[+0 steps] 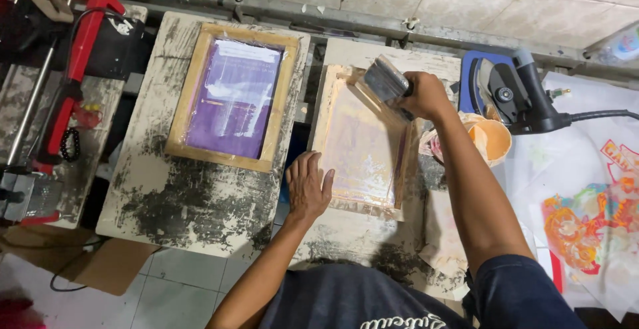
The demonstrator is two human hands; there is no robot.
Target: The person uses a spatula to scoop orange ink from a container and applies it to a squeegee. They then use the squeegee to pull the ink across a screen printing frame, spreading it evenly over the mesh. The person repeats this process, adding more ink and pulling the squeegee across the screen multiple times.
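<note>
**Head view: squeegee poised at the top of the pale screen**

Head camera looks straight down on a paint-scarred surface (pixel 200 202), and the pale wooden-framed screen (pixel 363 146) is our landmark. Right hand (pixel 423 96) is clenched round the handle of a broad squeegee (pixel 385 79), whose blade sits at the screen's far edge, tilted. Left hand (pixel 308 186) is flat and released, fingers spread, pressing on the near-left rail of the frame and gripping nothing.

How far along? My read is that the pull sits at its far end: the mesh below the blade shows a faint pinkish sheen, but whether ink has been drawn across I cannot tell.

Left of the screen, well apart, a second frame (pixel 233 99) lies idle, its mesh purple. Right of the screen, just beside its rail, stands an orange tub (pixel 494 139); the inside looks smeared orange, and how much it holds is hidden by the arm. Beyond the tub rests a dark iron (pixel 516 96) on a blue pad, and further right a printed transfer sheet (pixel 586 216) in reds and oranges.
</note>
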